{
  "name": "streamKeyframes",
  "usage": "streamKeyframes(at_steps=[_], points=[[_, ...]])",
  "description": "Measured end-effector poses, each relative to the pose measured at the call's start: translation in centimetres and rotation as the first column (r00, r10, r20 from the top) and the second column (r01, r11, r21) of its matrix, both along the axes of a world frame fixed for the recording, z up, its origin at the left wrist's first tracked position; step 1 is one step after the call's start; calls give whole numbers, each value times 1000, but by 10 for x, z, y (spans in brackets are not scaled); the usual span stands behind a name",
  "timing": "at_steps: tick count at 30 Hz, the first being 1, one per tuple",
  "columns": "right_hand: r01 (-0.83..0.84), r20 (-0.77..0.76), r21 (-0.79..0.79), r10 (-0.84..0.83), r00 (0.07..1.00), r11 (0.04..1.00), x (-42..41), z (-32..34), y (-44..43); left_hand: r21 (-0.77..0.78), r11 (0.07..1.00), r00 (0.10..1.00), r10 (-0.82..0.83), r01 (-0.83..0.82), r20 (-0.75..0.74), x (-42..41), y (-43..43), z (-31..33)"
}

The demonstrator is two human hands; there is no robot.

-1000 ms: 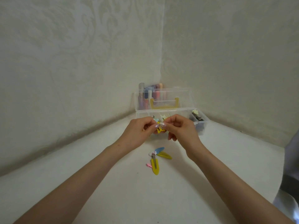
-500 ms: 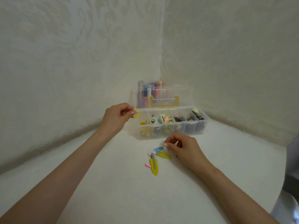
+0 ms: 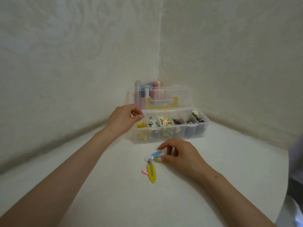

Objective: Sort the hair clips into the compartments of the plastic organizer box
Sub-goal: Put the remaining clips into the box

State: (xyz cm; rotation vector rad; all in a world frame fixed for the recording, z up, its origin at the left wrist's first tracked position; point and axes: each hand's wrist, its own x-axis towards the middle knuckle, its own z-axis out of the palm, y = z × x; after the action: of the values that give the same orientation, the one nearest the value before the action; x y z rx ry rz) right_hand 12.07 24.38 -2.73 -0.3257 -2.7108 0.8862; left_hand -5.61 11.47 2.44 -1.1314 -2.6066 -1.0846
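Note:
The clear plastic organizer box (image 3: 165, 140) stands open in the corner, with small clips in each of its several compartments. My left hand (image 3: 123, 119) hovers at the box's left end with loosely curled fingers and nothing visible between them. Just below it, yellow clips (image 3: 141, 125) lie in the leftmost compartment. In front of the box my right hand (image 3: 180, 155) pinches the right end of a blue hair clip (image 3: 155, 155) between thumb and forefinger. The thumb also covers a small yellow clip beneath it. A long yellow snap clip (image 3: 151, 173) and a tiny pink clip (image 3: 145, 172) lie loose on the white surface.
The box's raised lid (image 3: 177, 95) has a yellow handle, and several coloured tubes (image 3: 144, 91) stand behind it in the corner. Patterned walls close in at left and right. A bit of pale clothing (image 3: 295, 161) shows at the right edge.
My hands parted. The left one carried the yellow clip to the leftmost compartment and no longer shows it. The right one dropped to the loose clips and closed on the blue one.

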Motion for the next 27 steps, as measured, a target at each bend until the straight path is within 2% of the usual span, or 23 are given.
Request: streamKeyframes(at_steps=[9, 23, 26, 27], points=[[-28, 6, 248, 28, 1000, 968, -6, -4, -10, 51, 997, 998, -63, 64, -27, 16, -11, 6], [43, 18, 117, -45, 999, 992, -5, 1, -12, 98, 991, 996, -90, 92, -25, 29, -10, 17], [60, 15, 68, -61, 998, 996, -5, 0, -11, 50, 984, 985, -171, 170, 10, 35, -9, 16], [77, -19, 0, -77, 997, 997, -6, 1, -11, 15, 975, 975, -220, 220, 31, 38, -8, 15]])
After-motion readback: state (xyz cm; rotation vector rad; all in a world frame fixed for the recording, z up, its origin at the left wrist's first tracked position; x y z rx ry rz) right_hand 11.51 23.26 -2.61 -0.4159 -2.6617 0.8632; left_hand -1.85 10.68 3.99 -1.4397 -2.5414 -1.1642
